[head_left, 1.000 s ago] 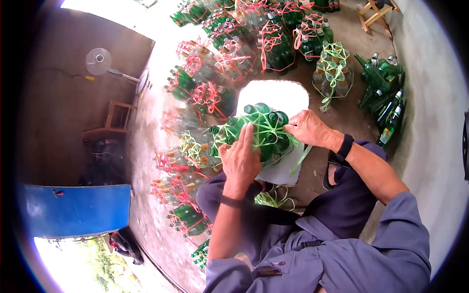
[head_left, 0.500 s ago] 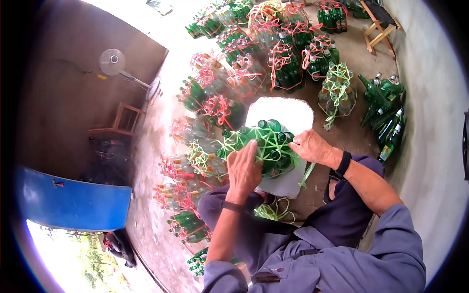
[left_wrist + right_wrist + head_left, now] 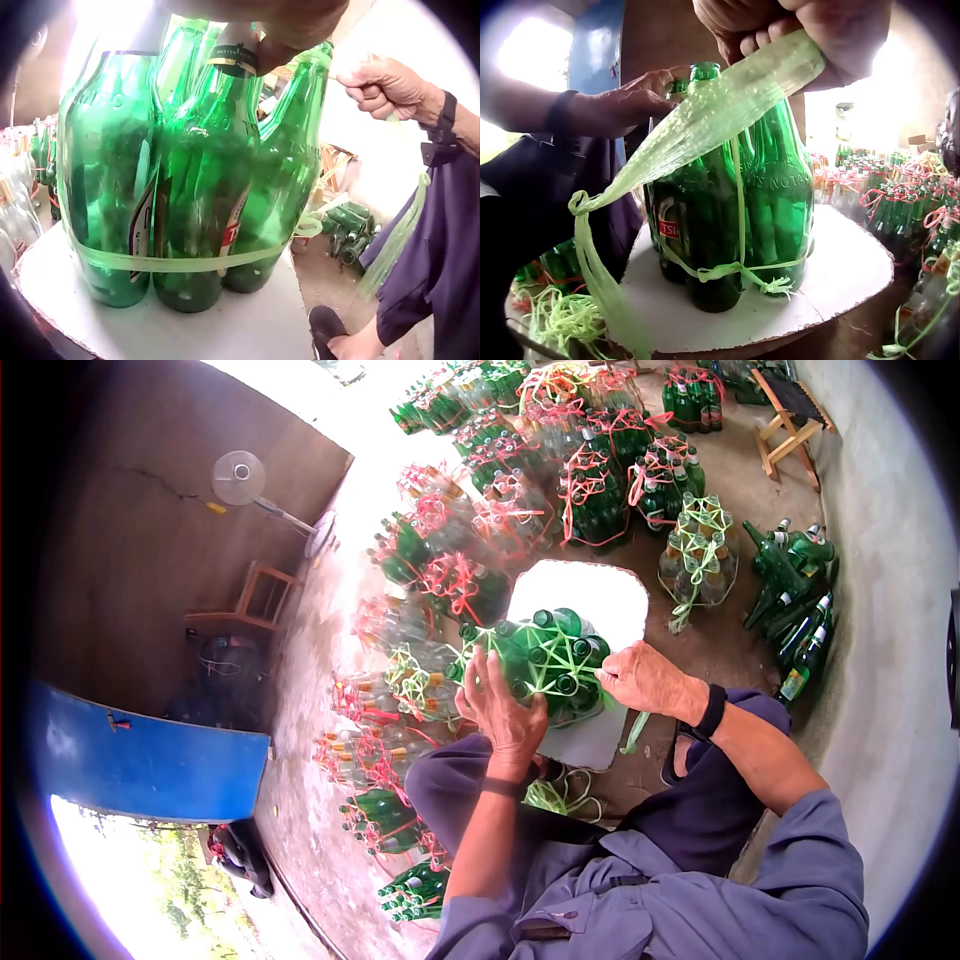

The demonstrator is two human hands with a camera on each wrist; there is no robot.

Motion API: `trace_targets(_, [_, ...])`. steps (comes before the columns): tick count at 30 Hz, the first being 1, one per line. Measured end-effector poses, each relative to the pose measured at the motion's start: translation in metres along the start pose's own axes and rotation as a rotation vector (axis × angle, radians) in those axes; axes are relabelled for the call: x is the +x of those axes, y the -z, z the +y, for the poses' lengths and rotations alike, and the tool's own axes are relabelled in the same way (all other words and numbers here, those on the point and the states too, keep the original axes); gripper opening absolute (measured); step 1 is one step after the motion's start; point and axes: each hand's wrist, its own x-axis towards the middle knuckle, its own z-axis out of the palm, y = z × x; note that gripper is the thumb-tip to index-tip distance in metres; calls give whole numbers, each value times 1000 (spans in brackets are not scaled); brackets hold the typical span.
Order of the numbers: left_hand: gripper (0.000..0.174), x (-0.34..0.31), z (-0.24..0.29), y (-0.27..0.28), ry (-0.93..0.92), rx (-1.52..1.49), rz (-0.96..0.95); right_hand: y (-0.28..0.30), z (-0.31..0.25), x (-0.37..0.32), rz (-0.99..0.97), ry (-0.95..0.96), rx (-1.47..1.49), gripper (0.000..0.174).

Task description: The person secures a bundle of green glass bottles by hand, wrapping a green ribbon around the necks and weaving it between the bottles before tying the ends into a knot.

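Several green bottles (image 3: 567,685) stand in a bundle on a white board (image 3: 580,745), with pale green strap (image 3: 187,262) round their lower bodies and crisscrossed over their necks. My left hand (image 3: 508,710) rests at the near left of the bottle tops, its fingers spread and fairly straight. On the bundle's right, my right hand (image 3: 655,680) grips the strap in curled fingers. In the right wrist view, a wide strap (image 3: 712,116) runs from the right hand (image 3: 802,37) down to a knot at left. The left fingertips are partly hidden among the necks.
Bundles of bottles with red strap (image 3: 455,585) stand left of and beyond the board. One green-strapped bundle (image 3: 700,555) is behind it. Loose green bottles (image 3: 790,575) lie by the right wall, near a folding stool (image 3: 790,430). Loose green strap (image 3: 565,795) lies near my legs.
My left hand has drawn back a little from the middle of the bottle tops, and its fingers have spread. My right hand keeps its grip on the strap. The head view has shifted.
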Motion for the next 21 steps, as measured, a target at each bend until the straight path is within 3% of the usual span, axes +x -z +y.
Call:
trace_targets(6, [108, 19, -24, 6, -196, -111, -59, -5, -13, -12, -67, -47, 21, 29])
trace_targets(9, [110, 40, -32, 14, -172, -194, -225, -10, -13, -16, -116, -1, -36, 29])
trace_targets(15, [103, 34, -36, 10, -231, -115, -197, -8, -20, -13, -146, -3, -95, 30])
trace_targets(17, [98, 27, -31, 13, -174, -107, -230, -7, -23, -13, -148, 4, -128, 29])
trace_targets(20, [96, 14, -15, 22, -119, 31, -110, -5, -25, -14, -157, -5, -135, 24])
trace_targets(21, [88, 8, -6, 32, -127, 16, -28, -4, -26, -13, -156, -5, -138, 24])
